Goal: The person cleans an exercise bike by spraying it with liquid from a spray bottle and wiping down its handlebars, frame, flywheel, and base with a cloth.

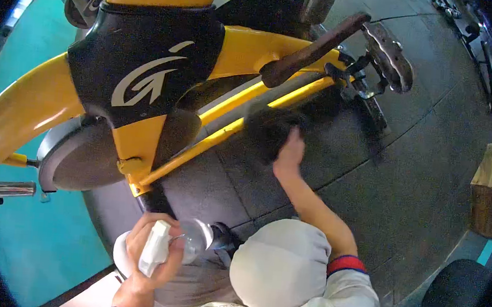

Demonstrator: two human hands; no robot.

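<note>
My left hand (152,253) is wrapped round a spray bottle (194,242) with a white trigger head and a clear body, low in the view beside the frame's lower end. My right hand (291,151), blurred by motion, is closed on a dark cloth (271,133) just below the yellow bars (221,134). These bars belong to a yellow and black exercise bike (155,58) with a white logo. The cloth's outline is smeared, and whether it touches a bar cannot be told.
A pedal (390,56) on a dark crank juts out at the upper right. Dark floor tiles (417,139) lie below the bike, with a teal floor (68,243) at the left. A wooden block (486,204) and a dark rounded object (456,294) are at the right.
</note>
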